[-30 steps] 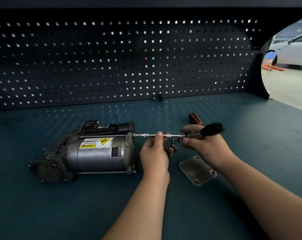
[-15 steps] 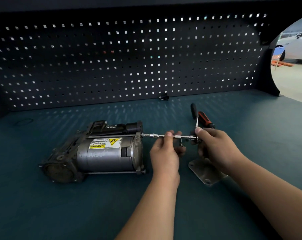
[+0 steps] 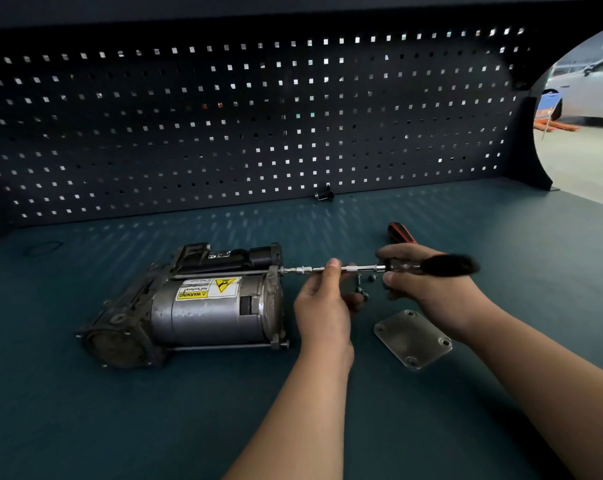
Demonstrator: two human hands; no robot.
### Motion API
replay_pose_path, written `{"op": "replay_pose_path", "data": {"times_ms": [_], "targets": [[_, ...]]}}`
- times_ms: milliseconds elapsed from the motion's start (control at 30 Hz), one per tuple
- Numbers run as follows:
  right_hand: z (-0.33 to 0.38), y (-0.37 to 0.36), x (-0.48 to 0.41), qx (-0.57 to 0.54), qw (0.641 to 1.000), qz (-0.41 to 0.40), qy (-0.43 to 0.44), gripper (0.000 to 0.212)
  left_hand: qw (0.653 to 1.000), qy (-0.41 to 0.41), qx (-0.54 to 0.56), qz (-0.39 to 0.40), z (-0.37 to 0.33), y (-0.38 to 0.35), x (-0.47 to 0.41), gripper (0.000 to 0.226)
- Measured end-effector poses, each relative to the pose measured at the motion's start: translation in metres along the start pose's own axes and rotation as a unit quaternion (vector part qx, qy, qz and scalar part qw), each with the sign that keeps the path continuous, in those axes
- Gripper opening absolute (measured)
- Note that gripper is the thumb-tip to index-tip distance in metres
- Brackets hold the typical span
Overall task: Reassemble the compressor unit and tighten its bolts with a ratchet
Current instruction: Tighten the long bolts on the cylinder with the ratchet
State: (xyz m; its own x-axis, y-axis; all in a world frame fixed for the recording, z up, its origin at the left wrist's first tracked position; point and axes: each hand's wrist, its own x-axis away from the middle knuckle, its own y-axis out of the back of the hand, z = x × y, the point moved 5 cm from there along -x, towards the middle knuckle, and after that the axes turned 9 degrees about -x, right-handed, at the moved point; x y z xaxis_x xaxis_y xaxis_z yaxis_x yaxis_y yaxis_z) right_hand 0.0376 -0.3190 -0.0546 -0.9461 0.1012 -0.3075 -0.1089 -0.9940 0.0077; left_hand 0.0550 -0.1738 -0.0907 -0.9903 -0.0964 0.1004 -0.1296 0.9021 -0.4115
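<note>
Swung ratchet (image 3: 442, 265) back rightward in gripping right hand (image 3: 431, 294), steadying extension (image 3: 307, 269) pinched in left hand (image 3: 322, 306) on compressor (image 3: 206, 306) upper bolt (image 3: 281, 270); yet to fit cover plate (image 3: 412, 337), loose bolts (image 3: 362, 291).

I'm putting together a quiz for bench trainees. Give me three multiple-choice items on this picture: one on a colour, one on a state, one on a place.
1. The warning triangle on the compressor is: A) blue B) red C) yellow
2. The left hand: A) pinches the ratchet's shaft B) rests open, touching nothing C) grips the compressor
3. The loose metal plate lies: A) on the compressor B) on the bench beside the right hand C) in the left hand
Answers: 1 C, the triangle shows yellow; 2 A, thumb and fingers close on the thin shaft; 3 B, it lies flat by the right wrist.
</note>
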Motion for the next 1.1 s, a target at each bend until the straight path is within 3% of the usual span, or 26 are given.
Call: {"op": "replay_pose_path", "data": {"times_ms": [167,267,367,500,633,700,867,1000,1100], "targets": [[-0.008,-0.003,-0.003,-0.049,0.996,-0.050,-0.059,0.006,1.000,-0.004,0.003,0.007,0.000,0.000,0.003,0.014],[-0.016,-0.004,-0.006,-0.058,0.988,-0.083,-0.115,0.036,1.000,-0.001,0.016,0.020,-0.001,-0.002,0.004,0.013],[-0.027,-0.006,-0.005,-0.073,0.976,-0.100,-0.182,0.045,0.999,0.005,0.021,0.027,0.000,-0.003,0.003,0.011],[-0.024,-0.001,-0.004,-0.049,0.988,-0.057,-0.136,0.038,0.999,-0.005,-0.026,-0.020,0.001,0.002,-0.002,0.018],[-0.013,0.000,-0.003,-0.094,0.993,-0.001,-0.070,0.009,0.999,-0.005,-0.020,-0.029,0.000,0.001,-0.001,0.020],[-0.009,0.002,-0.005,-0.088,0.995,-0.004,-0.045,0.013,1.000,-0.001,-0.012,-0.026,-0.001,0.001,-0.001,0.019],[0.001,0.006,-0.005,0.047,0.999,-0.003,-0.016,0.023,1.000,0.016,0.012,-0.002,-0.002,-0.002,-0.001,0.017],[-0.004,0.000,-0.005,-0.110,0.991,-0.023,-0.069,0.015,0.999,0.026,0.008,0.024,-0.002,-0.001,0.001,0.015],[-0.006,-0.005,-0.003,-0.149,0.981,-0.045,-0.119,0.007,0.997,0.030,0.042,0.061,-0.006,-0.005,0.005,0.014]]}}
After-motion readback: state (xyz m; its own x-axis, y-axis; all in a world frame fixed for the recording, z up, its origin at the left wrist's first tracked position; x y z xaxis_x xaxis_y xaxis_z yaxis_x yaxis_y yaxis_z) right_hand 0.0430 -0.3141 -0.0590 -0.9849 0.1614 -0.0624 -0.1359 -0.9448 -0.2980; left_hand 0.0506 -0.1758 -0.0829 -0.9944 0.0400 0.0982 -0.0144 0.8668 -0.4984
